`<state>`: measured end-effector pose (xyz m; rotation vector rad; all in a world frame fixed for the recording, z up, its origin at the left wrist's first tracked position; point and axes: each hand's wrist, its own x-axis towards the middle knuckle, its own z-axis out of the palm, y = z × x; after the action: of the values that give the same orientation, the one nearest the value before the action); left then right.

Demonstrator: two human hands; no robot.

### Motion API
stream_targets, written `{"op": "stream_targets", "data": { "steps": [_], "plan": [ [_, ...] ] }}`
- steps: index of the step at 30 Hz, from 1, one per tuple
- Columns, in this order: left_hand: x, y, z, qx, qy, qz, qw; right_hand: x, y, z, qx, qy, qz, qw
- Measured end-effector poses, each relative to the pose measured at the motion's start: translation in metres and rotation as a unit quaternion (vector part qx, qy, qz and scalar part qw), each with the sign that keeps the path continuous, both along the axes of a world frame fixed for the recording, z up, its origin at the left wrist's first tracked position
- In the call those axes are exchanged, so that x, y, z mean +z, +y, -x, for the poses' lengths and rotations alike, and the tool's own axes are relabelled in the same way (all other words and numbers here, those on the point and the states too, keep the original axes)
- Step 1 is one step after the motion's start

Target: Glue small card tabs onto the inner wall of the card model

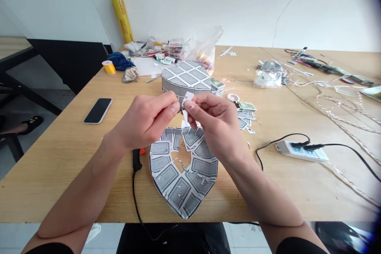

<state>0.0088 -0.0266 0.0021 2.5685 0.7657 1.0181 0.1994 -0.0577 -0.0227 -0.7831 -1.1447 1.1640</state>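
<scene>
My left hand (151, 117) and my right hand (212, 121) meet over the table, fingers pinched together. Between the right thumb and fingers is a small white piece of card (188, 96), its lower end poking out below. The left fingertips touch or nearly touch it; what they pinch is too small to tell. Beneath the hands lies a pointed oval ring of grey patterned playing cards (178, 192) with a raised rim and an open middle. Behind the hands stands a box-like shape covered in cards (187, 75), its lower front partly hidden.
A black-handled corded tool (136, 161) lies left of the card ring. A phone (98, 110) rests at left, a power strip (302, 151) with cables at right. Loose cards (245, 117), a tape roll (233, 97) and a plastic bag (205, 49) lie further back.
</scene>
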Motion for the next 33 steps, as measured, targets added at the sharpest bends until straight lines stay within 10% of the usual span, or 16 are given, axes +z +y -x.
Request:
{"op": "stream_targets", "data": {
  "steps": [33],
  "plan": [
    [-0.0058,-0.0049,-0.0054,0.023,-0.037,0.016,0.999,-0.0002,-0.0021,0.0027,-0.014,0.028,-0.019,0.999]
  ]
}}
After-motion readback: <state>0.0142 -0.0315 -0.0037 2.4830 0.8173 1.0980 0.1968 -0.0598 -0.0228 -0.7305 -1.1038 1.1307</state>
